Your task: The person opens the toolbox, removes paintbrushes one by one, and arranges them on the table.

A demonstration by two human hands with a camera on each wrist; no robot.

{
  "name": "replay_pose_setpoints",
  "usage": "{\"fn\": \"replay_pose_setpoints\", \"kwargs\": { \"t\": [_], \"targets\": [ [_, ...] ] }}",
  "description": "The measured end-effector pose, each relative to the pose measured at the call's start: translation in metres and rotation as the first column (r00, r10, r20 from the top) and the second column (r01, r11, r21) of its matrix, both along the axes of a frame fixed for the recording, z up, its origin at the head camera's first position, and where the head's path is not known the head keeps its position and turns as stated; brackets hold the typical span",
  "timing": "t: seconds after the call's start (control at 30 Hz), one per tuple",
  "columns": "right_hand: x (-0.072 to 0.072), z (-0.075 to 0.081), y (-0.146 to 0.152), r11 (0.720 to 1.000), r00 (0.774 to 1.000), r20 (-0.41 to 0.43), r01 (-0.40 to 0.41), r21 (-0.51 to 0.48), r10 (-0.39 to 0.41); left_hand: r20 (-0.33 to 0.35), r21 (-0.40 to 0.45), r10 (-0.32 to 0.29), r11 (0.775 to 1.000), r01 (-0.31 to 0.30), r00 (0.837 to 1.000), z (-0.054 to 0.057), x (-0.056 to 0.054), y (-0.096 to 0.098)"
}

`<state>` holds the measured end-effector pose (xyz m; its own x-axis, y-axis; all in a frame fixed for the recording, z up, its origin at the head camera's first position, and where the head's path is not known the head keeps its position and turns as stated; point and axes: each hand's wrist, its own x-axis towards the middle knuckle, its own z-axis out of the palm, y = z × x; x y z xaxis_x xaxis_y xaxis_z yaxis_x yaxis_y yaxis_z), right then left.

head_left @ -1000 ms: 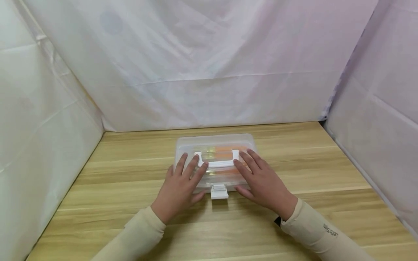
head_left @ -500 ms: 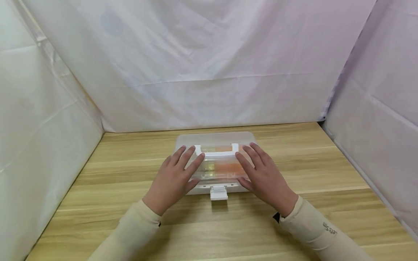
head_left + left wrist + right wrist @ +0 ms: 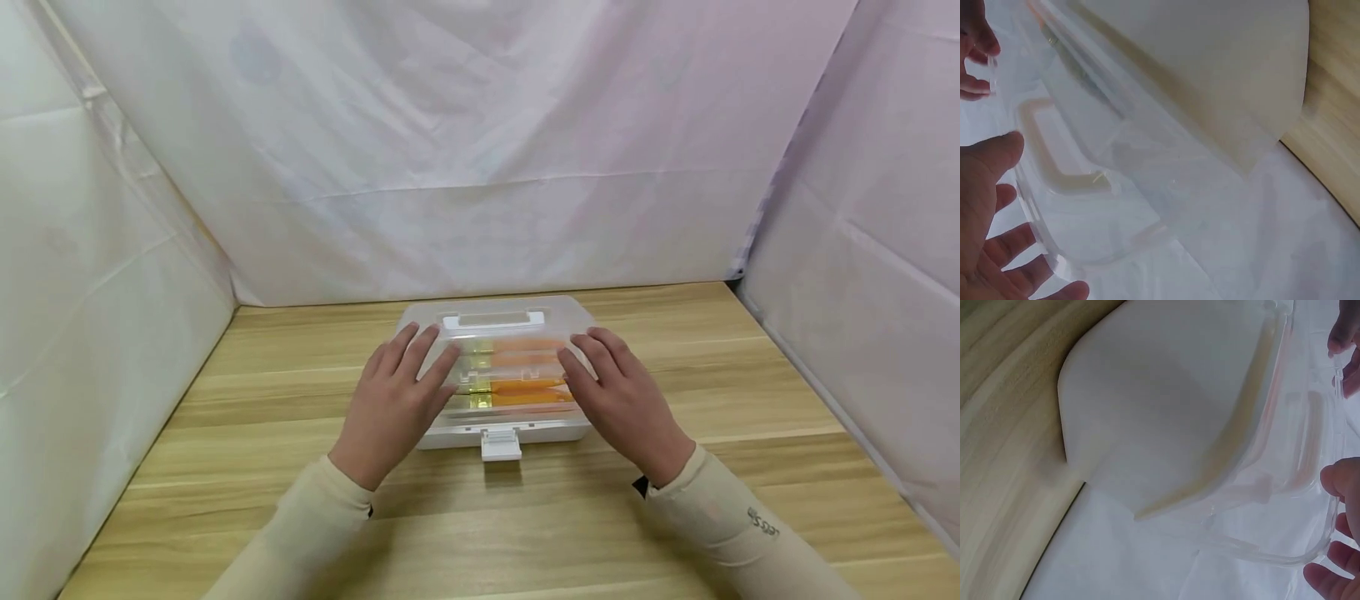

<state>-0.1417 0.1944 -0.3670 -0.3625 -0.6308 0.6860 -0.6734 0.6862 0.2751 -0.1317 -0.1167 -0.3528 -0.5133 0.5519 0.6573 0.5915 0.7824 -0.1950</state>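
A clear plastic storage box (image 3: 555, 432) with a white front latch (image 3: 501, 445) stands on the table, its lid (image 3: 502, 335) raised at the front and tilted back. Orange-handled paintbrushes (image 3: 525, 390) with gold ferrules lie inside, some seen through the lid. My left hand (image 3: 393, 392) holds the lid's left front corner, thumb at the rim and fingers spread over the edge, as the left wrist view shows. My right hand (image 3: 626, 396) holds the right front corner the same way. Between them is the lid's white handle (image 3: 536, 319). The latch hangs unfastened.
The wood-grain table (image 3: 495, 533) runs to a white curtain (image 3: 480, 225) behind the box. White cloth also hangs at the left (image 3: 112, 333) and right (image 3: 862, 267) sides.
The lid has come up from the box and tilted back, its handle moving away from me. Both hands rose with it and spread slightly apart, and the brushes show more plainly.
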Motion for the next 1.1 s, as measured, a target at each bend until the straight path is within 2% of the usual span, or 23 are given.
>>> {"fn": "replay_pose_setpoints", "kwargs": {
  "t": [0.23, 0.4, 0.57, 0.77, 0.93, 1.1],
  "targets": [
    [-0.006, 0.006, -0.002, 0.999, 0.998, -0.059, -0.02, -0.041, 0.018, -0.004, 0.009, -0.026, 1.0, 0.026, 1.0, -0.011, 0.006, -0.009],
    [-0.01, 0.012, 0.0, 1.0, 0.999, -0.03, 0.017, -0.015, -0.017, 0.03, 0.011, -0.02, 1.0, 0.02, 0.999, -0.019, 0.01, -0.017],
    [-0.018, 0.024, 0.001, 0.999, 0.999, 0.019, 0.035, -0.019, -0.035, 0.061, 0.003, 0.027, 1.0, -0.027, 0.998, -0.025, 0.011, -0.019],
    [-0.035, 0.039, 0.001, 0.999, 0.998, 0.042, 0.038, -0.027, -0.037, 0.09, 0.007, 0.071, 0.997, -0.071, 0.993, -0.03, 0.01, -0.02],
    [-0.051, 0.05, -0.001, 0.998, 0.995, 0.092, 0.027, -0.057, -0.022, 0.115, 0.007, 0.115, 0.993, -0.116, 0.987, -0.035, 0.009, -0.023],
    [-0.067, 0.061, -0.005, 0.998, 0.99, 0.143, 0.015, -0.069, -0.005, 0.127, 0.035, 0.107, 0.993, -0.112, 0.986, -0.041, 0.007, -0.027]
  ]
}}
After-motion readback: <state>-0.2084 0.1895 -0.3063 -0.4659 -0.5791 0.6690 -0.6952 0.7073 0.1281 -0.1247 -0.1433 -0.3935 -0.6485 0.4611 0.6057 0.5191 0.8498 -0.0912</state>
